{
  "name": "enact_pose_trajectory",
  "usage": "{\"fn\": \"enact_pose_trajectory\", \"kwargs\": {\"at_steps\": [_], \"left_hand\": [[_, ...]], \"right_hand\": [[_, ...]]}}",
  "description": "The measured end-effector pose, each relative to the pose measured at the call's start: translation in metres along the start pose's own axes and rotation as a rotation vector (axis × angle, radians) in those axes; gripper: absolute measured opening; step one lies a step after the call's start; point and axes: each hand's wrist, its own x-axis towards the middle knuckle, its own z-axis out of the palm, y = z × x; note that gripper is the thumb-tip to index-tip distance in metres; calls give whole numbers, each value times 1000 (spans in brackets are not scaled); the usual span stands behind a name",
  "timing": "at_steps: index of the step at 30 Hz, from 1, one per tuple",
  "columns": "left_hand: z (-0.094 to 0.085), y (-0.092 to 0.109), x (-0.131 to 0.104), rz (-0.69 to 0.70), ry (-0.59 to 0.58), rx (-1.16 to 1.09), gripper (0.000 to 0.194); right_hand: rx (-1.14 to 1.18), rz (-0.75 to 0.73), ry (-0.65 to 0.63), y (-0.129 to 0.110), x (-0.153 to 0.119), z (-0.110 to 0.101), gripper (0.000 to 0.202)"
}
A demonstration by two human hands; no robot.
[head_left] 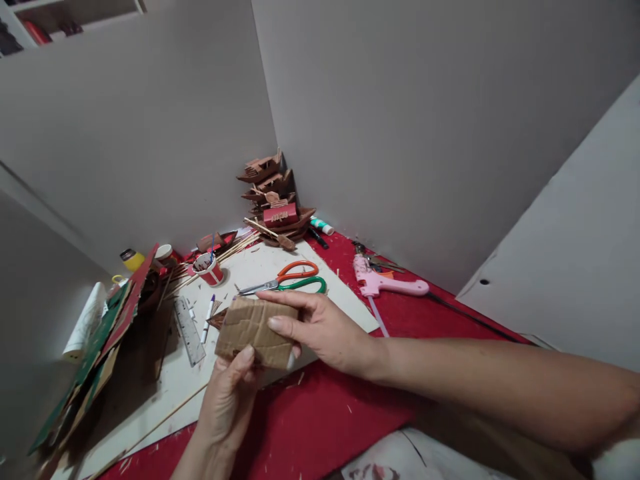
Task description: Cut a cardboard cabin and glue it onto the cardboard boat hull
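A creased piece of brown cardboard is held up over the near edge of the white board. My left hand grips its lower left edge, the thumb on its face. At its right side my right hand pinches it, with the thumb on the front and the index finger along the top edge. Just behind lie scissors with one orange and one green handle. A small brown boat piece shows partly behind the cardboard's left edge.
Model boats are stacked in the back corner. A pink glue gun lies right on the red cloth. A ruler, a marker, a cup and cardboard sheets are left. A long stick lies near the front.
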Motion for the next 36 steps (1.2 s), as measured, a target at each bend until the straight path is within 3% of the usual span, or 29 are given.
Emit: {"fn": "enact_pose_trajectory", "kwargs": {"at_steps": [4, 8, 10, 15, 18, 23, 25, 27, 29, 30, 32, 36], "left_hand": [[-8, 13, 2, 104, 104, 85, 58], [-19, 26, 4, 63, 74, 48, 56], [-23, 28, 4, 13, 14, -71, 51], [-28, 24, 0, -112, -210, -238, 26], [-21, 20, -3, -18, -183, -255, 23], [-5, 18, -9, 91, -69, -96, 34], [-3, 22, -11, 96, 13, -54, 36], [-5, 30, -10, 134, 116, -44, 36], [-10, 39, -8, 177, 196, -41, 37], [-12, 44, -5, 191, 220, -36, 37], [-17, 51, 1, 196, 236, -21, 36], [-22, 53, 13, 166, 244, -35, 31]], "right_hand": [[289, 119, 9, -13, 9, 0, 47], [376, 351, -197, -20, 18, -3, 35], [412, 317, -220, -21, 22, -3, 34], [403, 100, -70, -23, 28, 8, 39], [358, 38, -28, -13, 26, 22, 42], [218, 18, -113, 5, 16, 37, 44], [52, 6, -173, 2, 18, 28, 41], [-315, -43, -172, -8, 26, 6, 39], [-998, -149, 25, -18, 39, -23, 32], [-1138, -124, 76, -22, 46, -39, 24], [-1299, -66, 104, -24, 58, -66, 19], [-1509, 106, -79, -15, 73, -94, 30]]}}
